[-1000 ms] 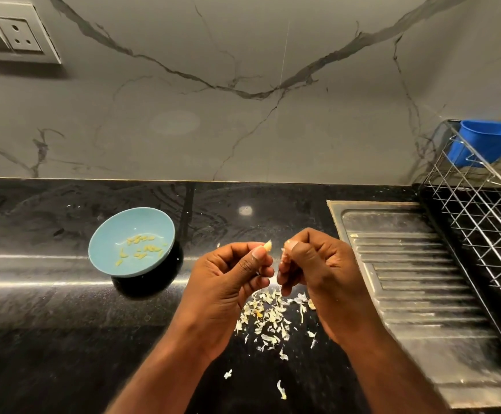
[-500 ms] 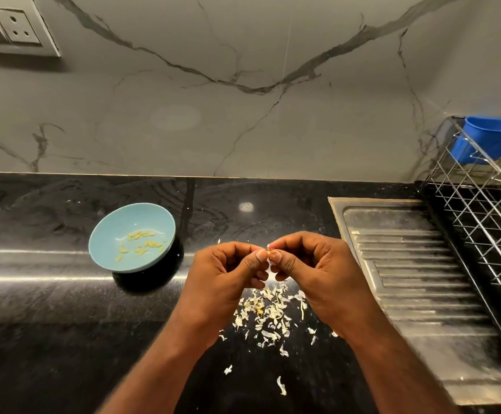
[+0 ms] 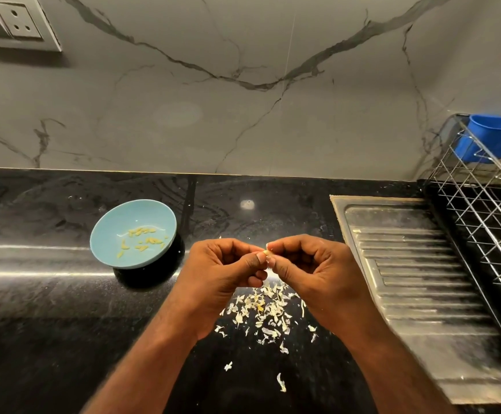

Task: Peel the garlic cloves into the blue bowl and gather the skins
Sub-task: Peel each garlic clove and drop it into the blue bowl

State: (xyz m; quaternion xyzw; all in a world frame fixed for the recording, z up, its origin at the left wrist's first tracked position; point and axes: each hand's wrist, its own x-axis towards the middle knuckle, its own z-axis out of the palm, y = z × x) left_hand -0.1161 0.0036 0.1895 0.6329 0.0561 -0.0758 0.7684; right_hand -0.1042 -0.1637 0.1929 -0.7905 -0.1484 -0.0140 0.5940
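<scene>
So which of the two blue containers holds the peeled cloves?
The pale blue bowl on the black counter; yellowish cloves lie in it. The darker blue tub sits in the wire rack.

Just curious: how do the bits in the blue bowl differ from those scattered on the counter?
The peeled cloves are yellowish slivers; the skins are whitish flakes. The cloves sit in the blue bowl; the skins lie loose on the black counter. Both are small.

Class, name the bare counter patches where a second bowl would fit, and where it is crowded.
Free: the counter left of the blue bowl, and the strip between bowl and wall. Crowded: below the left hand and right hand, where garlic skins lie scattered.
</scene>
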